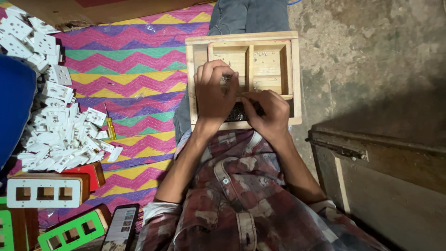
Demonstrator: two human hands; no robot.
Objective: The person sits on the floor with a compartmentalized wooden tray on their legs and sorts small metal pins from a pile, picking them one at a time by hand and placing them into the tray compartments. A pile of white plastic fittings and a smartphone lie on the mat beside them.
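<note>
A wooden tray [241,38] with several compartments rests on my lap. My left hand [213,90] lies over its near left part, fingers curled around a small metal part that is mostly hidden. My right hand [268,111] sits at the tray's near edge, fingertips pinched against the same spot, over a dark heap of small screws [238,113]. The two hands touch each other. A few tiny metal bits lie in the tray's far compartments [267,60].
A pile of white plastic socket plates [55,130] lies on the zigzag mat [139,69] at left, with a yellow-handled screwdriver [110,126] beside it. Wooden switch boxes [46,189], a phone [121,227] and a green frame sit near left. A wooden chest [385,176] stands right.
</note>
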